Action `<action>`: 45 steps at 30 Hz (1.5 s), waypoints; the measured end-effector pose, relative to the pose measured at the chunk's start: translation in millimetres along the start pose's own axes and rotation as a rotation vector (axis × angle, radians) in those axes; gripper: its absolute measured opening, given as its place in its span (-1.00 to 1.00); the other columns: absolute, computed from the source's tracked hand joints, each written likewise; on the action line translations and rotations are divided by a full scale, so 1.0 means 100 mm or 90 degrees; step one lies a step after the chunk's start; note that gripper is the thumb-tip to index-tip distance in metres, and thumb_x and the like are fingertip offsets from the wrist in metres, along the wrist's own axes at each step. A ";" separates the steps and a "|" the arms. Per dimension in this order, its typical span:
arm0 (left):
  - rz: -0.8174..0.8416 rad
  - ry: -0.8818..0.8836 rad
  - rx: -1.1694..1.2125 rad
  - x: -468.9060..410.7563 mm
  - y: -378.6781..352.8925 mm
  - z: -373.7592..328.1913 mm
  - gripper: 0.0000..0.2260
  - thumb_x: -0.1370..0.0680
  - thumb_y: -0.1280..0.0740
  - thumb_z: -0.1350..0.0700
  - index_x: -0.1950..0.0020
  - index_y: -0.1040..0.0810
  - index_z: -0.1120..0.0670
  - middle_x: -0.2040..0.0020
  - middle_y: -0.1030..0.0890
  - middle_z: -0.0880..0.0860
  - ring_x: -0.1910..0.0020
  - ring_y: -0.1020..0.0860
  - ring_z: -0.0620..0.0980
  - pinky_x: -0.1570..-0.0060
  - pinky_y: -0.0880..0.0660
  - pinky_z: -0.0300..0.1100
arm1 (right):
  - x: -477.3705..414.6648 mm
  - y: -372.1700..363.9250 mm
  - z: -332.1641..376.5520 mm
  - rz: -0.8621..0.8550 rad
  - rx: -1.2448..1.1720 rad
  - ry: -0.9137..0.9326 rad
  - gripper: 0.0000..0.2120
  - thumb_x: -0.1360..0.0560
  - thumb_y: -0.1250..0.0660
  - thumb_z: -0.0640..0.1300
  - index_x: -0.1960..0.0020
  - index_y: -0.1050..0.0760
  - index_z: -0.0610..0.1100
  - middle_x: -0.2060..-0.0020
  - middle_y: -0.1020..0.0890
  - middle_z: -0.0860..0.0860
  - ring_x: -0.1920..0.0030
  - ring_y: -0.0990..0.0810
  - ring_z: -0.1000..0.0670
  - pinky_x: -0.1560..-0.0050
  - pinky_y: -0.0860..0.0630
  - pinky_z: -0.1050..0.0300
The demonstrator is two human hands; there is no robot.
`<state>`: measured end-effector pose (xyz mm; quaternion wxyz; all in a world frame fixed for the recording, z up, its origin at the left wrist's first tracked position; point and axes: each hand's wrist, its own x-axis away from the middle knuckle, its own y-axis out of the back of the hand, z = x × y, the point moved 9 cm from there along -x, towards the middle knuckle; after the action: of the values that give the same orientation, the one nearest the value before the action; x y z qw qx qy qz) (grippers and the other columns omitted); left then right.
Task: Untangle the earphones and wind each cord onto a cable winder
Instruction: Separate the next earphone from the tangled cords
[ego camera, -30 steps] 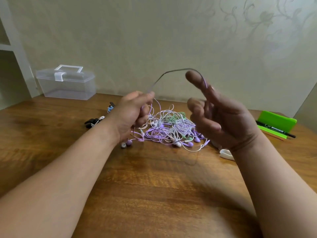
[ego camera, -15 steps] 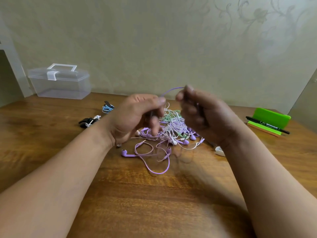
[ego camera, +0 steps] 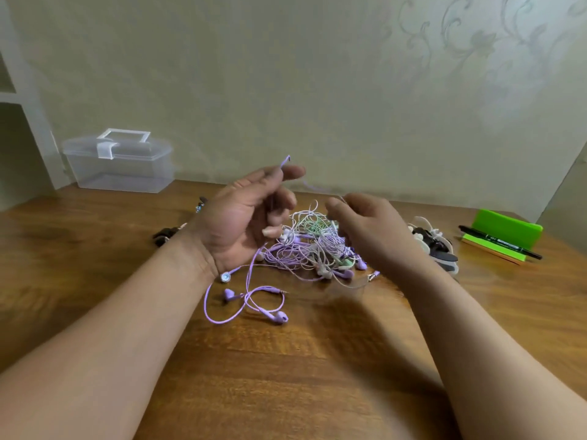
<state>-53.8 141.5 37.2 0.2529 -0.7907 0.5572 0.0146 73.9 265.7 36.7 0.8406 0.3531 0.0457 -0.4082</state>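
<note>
Clenched round a thin purple earphone cord (ego camera: 286,160) with the fingers (ego camera: 290,173) of the left hand (ego camera: 241,217), palm turned toward mid-frame, a short loop of cord poking up above the index finger. Pinched, as far as the blur allows, by the curled fingers (ego camera: 333,204) of the right hand (ego camera: 368,233) just right of centre: the far end of the same raised stretch. Dropping from the left hand to the brown wooden counter (ego camera: 286,376), more of that cord in loose loops, with two purple earbuds (ego camera: 279,317) and a metal jack plug (ego camera: 283,292) lying just below centre. Behind and between both hands, resting on the counter: a tangled heap of purple, white and green earphones (ego camera: 314,246). Right of the heap, black and white cable winders (ego camera: 435,246); further right, a bright green holder (ego camera: 505,228) with a black pen (ego camera: 502,247) in front. At left, beside the left wrist, a small dark object (ego camera: 165,233), too blurred to name. In the upper left, against the wall, a clear plastic lidded box (ego camera: 120,166) with a white latch.
</note>
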 end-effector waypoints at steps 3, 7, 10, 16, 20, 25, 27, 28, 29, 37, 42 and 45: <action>-0.013 0.014 0.025 0.01 -0.02 0.04 -0.80 -0.61 -0.27 0.09 -0.15 -0.62 0.11 0.24 -0.62 0.08 0.37 -0.49 -0.04 0.47 -0.42 -0.28 | 0.05 0.05 0.20 -0.129 0.122 0.101 -0.63 -0.59 -0.38 0.09 -0.32 -0.48 -0.06 -0.14 -0.57 0.01 -0.16 -0.54 0.01 -0.12 -0.42 0.09; -0.006 0.002 0.126 0.00 -0.09 0.02 -0.82 -0.60 -0.25 0.13 -0.07 -0.58 0.18 0.03 -0.71 0.18 0.08 -0.71 0.08 0.04 -0.69 -0.09 | 0.25 0.32 0.50 -0.332 0.113 0.241 -0.63 -0.53 -0.40 -0.07 -0.31 -0.49 -0.10 -0.18 -0.53 -0.01 -0.21 -0.53 -0.04 -0.24 -0.44 0.08; 0.022 -0.004 0.168 -0.01 -0.15 -0.01 -0.84 -0.63 -0.20 0.14 -0.03 -0.53 0.18 -0.27 -0.64 0.25 -0.29 -0.62 0.16 -0.33 -0.53 0.05 | 0.20 0.21 0.53 -0.198 0.004 0.187 -0.80 -0.61 -0.36 0.00 0.12 -0.54 -0.10 0.29 -0.59 -0.01 0.27 -0.50 0.09 0.21 -0.42 0.05; 0.009 -0.013 0.120 -0.02 -0.15 0.01 -0.84 -0.67 -0.18 0.12 -0.03 -0.53 0.12 -0.39 -0.58 0.20 -0.39 -0.56 0.06 -0.51 -0.33 0.05 | 0.24 -0.53 0.46 0.164 -0.027 0.147 -0.77 -0.61 -0.44 0.00 0.15 -0.55 -0.10 0.42 -0.50 0.04 0.41 -0.41 0.09 0.31 -0.35 0.11; 0.012 0.011 0.009 0.00 -0.14 0.11 -0.82 -0.67 -0.28 0.07 -0.20 -0.55 0.12 -0.32 -0.63 0.16 -0.27 -0.60 0.04 -0.38 -0.42 0.09 | 0.19 -0.31 0.42 0.076 -0.201 0.090 -0.85 -0.62 -0.35 -0.23 0.11 -0.51 -0.26 0.40 -0.57 -0.07 0.44 -0.45 0.08 0.38 -0.36 0.16; 0.017 0.091 -0.412 0.08 -0.08 0.27 -0.87 -0.67 -0.33 0.13 -0.04 -0.61 0.17 0.11 -0.72 0.11 0.34 -0.54 -0.07 0.36 -0.48 -0.29 | 0.00 0.12 0.16 -0.077 -0.460 -0.040 -0.82 -0.63 -0.17 -0.30 0.14 -0.38 -0.15 0.38 -0.66 -0.10 0.52 -0.38 0.02 0.51 -0.27 0.21; 0.031 0.094 -0.515 0.09 -0.08 0.25 -0.76 -0.69 -0.29 0.05 0.12 -0.60 0.12 0.35 -0.62 0.04 0.50 -0.39 -0.11 0.47 -0.33 -0.32 | -0.05 0.27 0.01 -0.146 -0.495 -0.067 -0.80 -0.62 -0.17 -0.29 0.16 -0.38 -0.11 0.50 -0.51 -0.02 0.51 -0.30 0.02 0.53 -0.23 0.25; 0.041 0.105 -0.559 0.10 -0.08 0.25 -0.71 -0.69 -0.28 0.00 0.15 -0.60 0.11 0.42 -0.55 0.02 0.53 -0.34 -0.11 0.48 -0.30 -0.30 | -0.07 0.32 -0.03 -0.164 -0.501 -0.067 -0.80 -0.63 -0.18 -0.28 0.16 -0.38 -0.10 0.52 -0.45 0.01 0.51 -0.28 0.02 0.52 -0.21 0.24; 0.061 0.122 -0.606 0.11 -0.08 0.27 -0.68 -0.68 -0.28 -0.04 0.17 -0.61 0.10 0.46 -0.51 0.01 0.53 -0.34 -0.11 0.47 -0.30 -0.29 | -0.08 0.35 -0.05 -0.173 -0.513 -0.062 -0.80 -0.64 -0.18 -0.26 0.15 -0.37 -0.10 0.52 -0.38 0.03 0.50 -0.26 0.01 0.50 -0.20 0.23; 0.158 0.179 -0.812 0.21 -0.17 0.41 -0.81 -0.60 -0.45 0.02 0.13 -0.58 0.10 0.35 -0.61 -0.15 0.36 -0.55 -0.25 0.32 -0.43 -0.32 | -0.10 0.26 0.03 -0.087 -0.664 -0.051 -0.79 -0.72 -0.17 -0.18 0.10 -0.38 -0.08 0.47 -0.21 0.05 0.53 -0.14 0.07 0.48 -0.08 0.26; 0.185 0.122 -0.538 0.25 -0.41 0.28 -0.81 -0.63 -0.41 0.09 -0.24 -0.61 0.01 -0.10 -0.71 0.01 -0.03 -0.71 -0.02 -0.04 -0.65 -0.07 | -0.08 0.16 0.19 -0.024 -0.731 -0.027 -0.79 -0.75 -0.14 -0.17 0.07 -0.35 -0.09 0.47 -0.21 0.06 0.53 -0.15 0.09 0.52 -0.12 0.27; 0.263 0.143 -0.597 0.33 -0.56 0.47 -0.82 -0.63 -0.42 0.11 -0.23 -0.67 0.03 0.00 -0.71 0.18 0.13 -0.68 0.12 -0.01 -0.65 0.22 | -0.08 0.14 0.20 -0.029 -0.721 -0.021 -0.78 -0.75 -0.13 -0.18 0.08 -0.34 -0.09 0.47 -0.21 0.06 0.53 -0.16 0.09 0.53 -0.16 0.25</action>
<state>20.8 145.9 8.1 -0.1978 -0.6891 0.6590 0.2274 75.0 264.1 62.4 0.8904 -0.1603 0.2518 -0.3437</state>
